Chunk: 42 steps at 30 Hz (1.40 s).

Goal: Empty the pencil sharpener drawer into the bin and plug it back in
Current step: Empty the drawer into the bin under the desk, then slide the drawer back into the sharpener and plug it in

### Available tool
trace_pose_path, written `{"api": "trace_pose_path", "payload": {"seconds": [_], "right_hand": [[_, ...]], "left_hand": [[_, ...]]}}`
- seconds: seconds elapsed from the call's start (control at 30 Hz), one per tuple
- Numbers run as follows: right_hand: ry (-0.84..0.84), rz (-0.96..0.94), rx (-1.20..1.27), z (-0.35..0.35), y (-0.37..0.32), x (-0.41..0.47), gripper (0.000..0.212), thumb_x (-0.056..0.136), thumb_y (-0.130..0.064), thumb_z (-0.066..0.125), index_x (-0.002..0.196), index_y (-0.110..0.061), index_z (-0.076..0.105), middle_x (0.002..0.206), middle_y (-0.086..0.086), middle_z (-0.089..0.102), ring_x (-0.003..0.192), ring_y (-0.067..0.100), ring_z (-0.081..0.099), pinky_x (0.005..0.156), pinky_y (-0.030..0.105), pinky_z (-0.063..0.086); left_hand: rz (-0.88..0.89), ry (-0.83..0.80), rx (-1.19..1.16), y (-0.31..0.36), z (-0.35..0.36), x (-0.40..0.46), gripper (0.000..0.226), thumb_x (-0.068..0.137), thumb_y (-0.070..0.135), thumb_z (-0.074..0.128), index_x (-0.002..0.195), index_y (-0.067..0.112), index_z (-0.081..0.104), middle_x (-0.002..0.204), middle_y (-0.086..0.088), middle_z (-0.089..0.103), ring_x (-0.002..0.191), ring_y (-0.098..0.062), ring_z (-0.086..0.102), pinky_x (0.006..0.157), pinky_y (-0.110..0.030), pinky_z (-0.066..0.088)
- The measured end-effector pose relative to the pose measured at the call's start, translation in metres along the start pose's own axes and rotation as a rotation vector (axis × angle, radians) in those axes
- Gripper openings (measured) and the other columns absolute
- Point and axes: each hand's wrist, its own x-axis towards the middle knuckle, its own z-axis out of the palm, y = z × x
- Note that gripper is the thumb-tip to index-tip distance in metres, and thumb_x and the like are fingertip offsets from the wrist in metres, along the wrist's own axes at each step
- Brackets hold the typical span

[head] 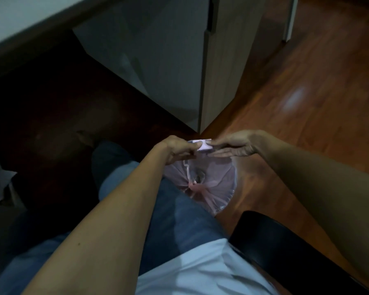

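Pinching a small pale drawer (202, 145) from both sides, the fingers (190, 148) of the left hand (175, 149) and right hand (234, 146) close on it above the bin (213, 182). Its pink liner gapes beneath. Farther off stands a grey cabinet (158, 60) on the wooden floor (307, 103).

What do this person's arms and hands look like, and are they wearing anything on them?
Both arms are bare up to where the frame cuts them off: no sleeves, gloves, watch or bracelets show. The left hand and right hand show no rings that I can make out, though the picture is dim and slightly blurred. Elsewhere the person wears a white shirt and blue jeans.
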Motion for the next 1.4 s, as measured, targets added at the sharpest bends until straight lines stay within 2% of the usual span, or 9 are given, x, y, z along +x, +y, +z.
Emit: {"api": "trace_pose_path", "payload": {"seconds": [0.07,0.13,0.2,0.5,0.6,0.7,0.83,1.0,1.4], "right_hand": [[-0.037,-0.014,-0.064,0.001,-0.013,-0.011,0.048,0.089,-0.002,0.068,0.137,0.0,0.058,0.132,0.019,0.063,0.094,0.018,0.067,0.073,0.02,0.061],[-0.057,-0.07,-0.073,0.001,-0.027,-0.025,0.043,0.087,-0.003,0.071,0.13,-0.005,0.065,0.121,0.012,0.07,0.093,0.017,0.069,0.078,0.023,0.06],[-0.072,-0.138,-0.041,0.005,-0.042,-0.047,0.037,0.088,0.001,0.068,0.125,-0.007,0.068,0.107,0.006,0.073,0.09,0.015,0.071,0.08,0.024,0.059],[0.041,-0.447,0.031,0.009,-0.119,-0.124,0.041,0.081,0.019,0.067,0.11,-0.009,0.069,0.111,0.008,0.072,0.099,0.013,0.071,0.095,0.023,0.053],[0.058,-0.55,0.035,0.001,-0.154,-0.162,0.041,0.082,0.019,0.066,0.112,-0.008,0.068,0.112,0.008,0.073,0.095,0.011,0.073,0.092,0.02,0.053],[0.081,-0.64,0.045,0.0,-0.182,-0.193,0.046,0.082,0.02,0.065,0.121,-0.002,0.064,0.112,0.011,0.072,0.095,0.013,0.073,0.076,0.015,0.057],[0.085,-0.766,0.074,0.012,-0.222,-0.226,0.038,0.083,0.024,0.061,0.112,0.0,0.066,0.099,0.012,0.076,0.086,0.013,0.077,0.072,0.016,0.059],[0.02,-0.851,-0.015,0.04,-0.285,-0.248,0.04,0.079,0.018,0.068,0.114,-0.001,0.069,0.114,0.016,0.075,0.108,0.019,0.072,0.098,0.023,0.054],[-0.231,-0.969,-0.198,0.21,-0.41,-0.21,0.047,0.082,0.008,0.073,0.128,0.002,0.065,0.13,0.018,0.069,0.124,0.024,0.065,0.11,0.032,0.046]], "left_hand": [[0.076,-0.017,0.007,0.006,-0.005,-0.007,0.057,0.077,0.001,0.082,0.127,-0.012,0.058,0.124,-0.022,0.067,0.094,-0.017,0.072,0.088,-0.029,0.061],[0.174,-0.025,0.062,0.013,-0.008,-0.015,0.057,0.076,-0.005,0.081,0.128,-0.01,0.058,0.12,-0.022,0.067,0.084,-0.011,0.07,0.076,-0.02,0.062],[0.304,-0.021,0.125,0.025,-0.009,-0.027,0.058,0.074,-0.004,0.083,0.127,-0.007,0.063,0.12,-0.023,0.07,0.09,-0.018,0.071,0.08,-0.02,0.06],[0.712,0.043,0.275,0.104,0.0,-0.098,0.053,0.074,0.002,0.086,0.124,-0.001,0.068,0.113,-0.014,0.075,0.095,-0.015,0.071,0.075,-0.011,0.055],[0.814,0.02,0.364,0.15,0.006,-0.136,0.045,0.073,0.01,0.088,0.114,0.014,0.07,0.102,0.001,0.076,0.092,-0.008,0.072,0.079,-0.012,0.055],[0.913,0.031,0.448,0.188,0.009,-0.165,0.054,0.075,0.014,0.087,0.125,0.008,0.068,0.109,-0.003,0.075,0.095,-0.008,0.071,0.08,-0.009,0.054],[1.017,0.074,0.5,0.228,0.003,-0.2,0.061,0.076,0.014,0.086,0.131,0.002,0.065,0.117,-0.008,0.074,0.094,-0.008,0.07,0.081,-0.01,0.052],[1.067,0.141,0.418,0.259,-0.033,-0.242,0.056,0.073,0.016,0.089,0.124,0.005,0.07,0.115,-0.012,0.077,0.111,-0.025,0.072,0.104,-0.038,0.053],[1.094,0.468,0.353,0.26,-0.202,-0.353,0.058,0.071,0.027,0.088,0.123,0.009,0.071,0.115,-0.007,0.077,0.112,-0.022,0.071,0.11,-0.043,0.047]]}}
